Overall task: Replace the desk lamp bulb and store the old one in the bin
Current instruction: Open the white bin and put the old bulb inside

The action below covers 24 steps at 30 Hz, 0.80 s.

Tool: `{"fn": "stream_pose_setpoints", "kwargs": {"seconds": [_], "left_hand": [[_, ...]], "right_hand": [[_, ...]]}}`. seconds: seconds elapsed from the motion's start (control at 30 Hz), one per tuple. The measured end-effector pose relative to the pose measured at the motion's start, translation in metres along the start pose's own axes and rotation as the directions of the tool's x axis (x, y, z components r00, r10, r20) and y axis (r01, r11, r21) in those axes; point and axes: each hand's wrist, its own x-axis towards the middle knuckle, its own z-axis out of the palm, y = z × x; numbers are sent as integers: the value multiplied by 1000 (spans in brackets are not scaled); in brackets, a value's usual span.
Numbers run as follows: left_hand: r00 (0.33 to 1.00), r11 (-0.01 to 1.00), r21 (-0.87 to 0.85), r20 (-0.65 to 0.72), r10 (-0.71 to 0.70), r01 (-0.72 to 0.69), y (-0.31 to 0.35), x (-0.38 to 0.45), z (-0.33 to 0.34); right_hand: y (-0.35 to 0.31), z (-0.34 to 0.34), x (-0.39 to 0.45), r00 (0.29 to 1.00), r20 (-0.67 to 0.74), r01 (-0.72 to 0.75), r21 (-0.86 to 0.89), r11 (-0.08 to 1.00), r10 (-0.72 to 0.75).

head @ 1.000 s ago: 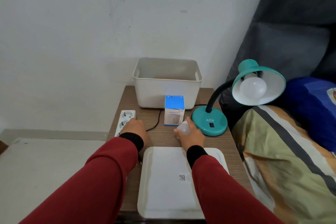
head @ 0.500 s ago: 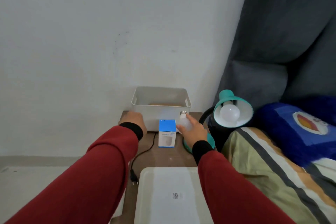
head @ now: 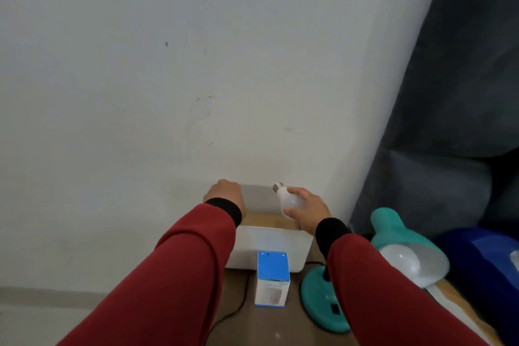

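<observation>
My right hand (head: 307, 209) grips a white bulb (head: 289, 201) above the open white bin (head: 275, 244), with the bulb's metal screw base pointing up and to the left. My left hand (head: 226, 195) rests on the bin's far left rim, fingers curled over it; whether it grips the rim I cannot tell. The teal desk lamp (head: 393, 241) stands to the right of the bin with a white bulb (head: 401, 260) seated in its shade.
A blue and white bulb box (head: 272, 279) stands upright in front of the bin on the brown table (head: 252, 326). A black cord (head: 233, 312) runs across the table. The white wall is right behind the bin. A dark curtain and blue bedding lie to the right.
My right hand has lifted the bulb from the table up over the bin. My left hand moved from the power strip to the bin's far rim. The camera has tilted up toward the wall.
</observation>
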Motion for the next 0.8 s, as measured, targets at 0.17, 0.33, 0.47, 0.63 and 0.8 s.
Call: {"fn": "stream_pose_setpoints", "kwargs": {"seconds": [0.17,0.33,0.47,0.63,0.8], "left_hand": [[999,999,-32,53,-10,12,-3,47,27],[994,1000,-25,111,-2,4,-8,78,60],[988,1000,15,156,21,-24,-7,89,82],[983,998,53,182,20,-31,-7,95,95],[984,996,81,173,31,-45,-6,95,92]], "right_hand": [[14,20,55,992,124,-29,-8,1000,29],[36,45,91,980,182,-74,-36,997,79],[48,59,106,966,235,-96,-82,992,113],[52,63,115,944,307,-62,-199,978,123],[50,66,116,945,312,1,-309,951,100]]}}
